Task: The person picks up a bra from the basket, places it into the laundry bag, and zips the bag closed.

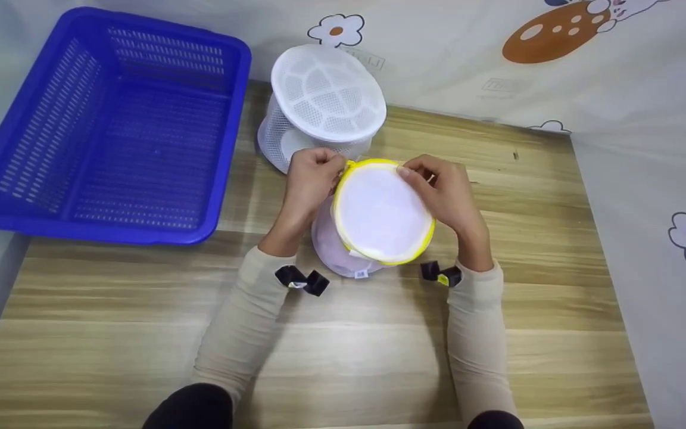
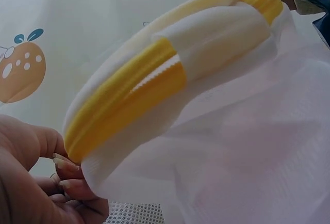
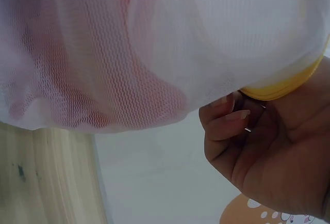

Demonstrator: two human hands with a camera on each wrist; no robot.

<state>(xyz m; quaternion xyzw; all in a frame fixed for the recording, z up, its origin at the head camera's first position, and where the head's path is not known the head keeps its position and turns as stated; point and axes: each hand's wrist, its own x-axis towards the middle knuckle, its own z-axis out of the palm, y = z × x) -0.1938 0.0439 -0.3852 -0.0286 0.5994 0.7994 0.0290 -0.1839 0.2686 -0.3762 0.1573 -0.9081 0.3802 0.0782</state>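
Observation:
A white mesh laundry bag with a round top edged by a yellow zipper stands at the middle of the table. My left hand pinches the zipper edge at the top's far left. At the far right edge, my right hand grips the rim between thumb and curled fingers. Through the mesh in the right wrist view, a pinkish-red cloth shows inside the bag. A short zipper gap with white teeth appears on the near side in the left wrist view.
Behind the bag stands a white mesh cylinder basket with its lid tilted. A large blue plastic basket sits at the left. The wood-grain table meets patterned sheets at the back and sides.

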